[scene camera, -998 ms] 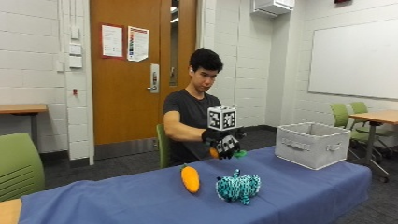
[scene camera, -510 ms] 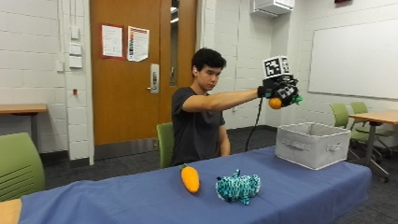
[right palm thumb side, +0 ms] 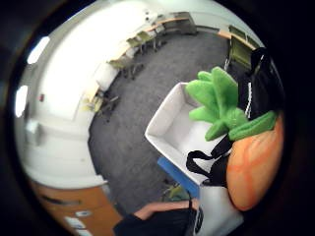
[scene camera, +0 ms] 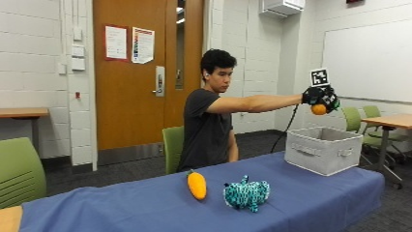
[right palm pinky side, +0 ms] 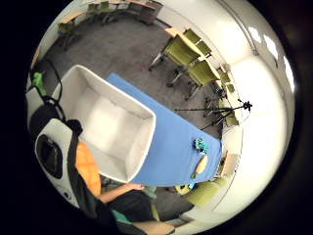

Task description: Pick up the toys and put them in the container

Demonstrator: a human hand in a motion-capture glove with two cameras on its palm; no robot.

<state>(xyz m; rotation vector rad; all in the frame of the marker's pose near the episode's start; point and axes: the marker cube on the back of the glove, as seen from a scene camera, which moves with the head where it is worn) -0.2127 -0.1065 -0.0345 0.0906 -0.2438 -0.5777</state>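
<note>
You held your black-gloved right hand [scene camera: 320,99] out at arm's length above the grey fabric bin [scene camera: 323,149] that stood at the far end of the blue-clothed table [scene camera: 128,208]. The grip was closed round a soft orange carrot toy with green felt leaves [right palm thumb side: 248,162]; the thumb-side palm view showed its orange body pressed against the palm under the strap, with the leaves fanned out over the bin's open mouth. The little-finger-side palm view looked straight down into the bin's pale interior [right palm pinky side: 110,127], and no toy showed in the part of it that was visible.

Two toys lay well apart from the bin, near the middle of the table: a second orange carrot-shaped plush [scene camera: 196,185] and, just beside it, a teal-and-black patterned stuffed animal [scene camera: 246,194].

The risk lay in the release. Your hand hung high over the bin, and in the outside view it sat toward the bin's nearer rim, not over its middle. A light plush let go from there could have clipped the rim and tumbled onto the table or the floor. The strap lying across the toy could also have snagged it as the fingers opened, so that it fell crooked. Lowering the hand first would have cut both risks.
</note>
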